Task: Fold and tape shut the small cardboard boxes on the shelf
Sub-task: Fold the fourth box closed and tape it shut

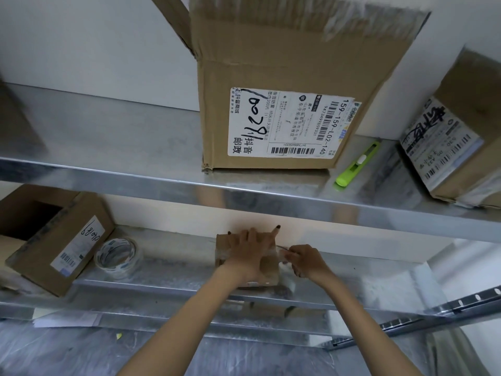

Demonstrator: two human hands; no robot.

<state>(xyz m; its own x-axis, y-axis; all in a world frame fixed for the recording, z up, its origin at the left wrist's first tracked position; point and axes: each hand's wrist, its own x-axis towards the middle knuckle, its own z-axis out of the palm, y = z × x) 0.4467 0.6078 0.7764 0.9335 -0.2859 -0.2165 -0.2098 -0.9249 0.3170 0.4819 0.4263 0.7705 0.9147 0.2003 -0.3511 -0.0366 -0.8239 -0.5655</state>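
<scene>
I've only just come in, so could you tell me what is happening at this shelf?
A person is taping a small cardboard box on the lower shelf. The left hand presses flat on its top while the right hand pinches a strip of clear tape at its right side. The tape roll lies to the left on the same shelf, and a green utility knife rests on the shelf above.

On the lower shelf (366, 272), bare metal lies open between the tape roll (119, 270) and the small box (268, 270), and also farther right of that box. The upper shelf (135, 147) overhangs — capping headroom. An open-topped box (67, 248) blocks the far left, just beside the roll. Above, a green knife (357, 164) lies in the gap between the large box (284, 71) and the labelled box (461, 147) at right.
</scene>
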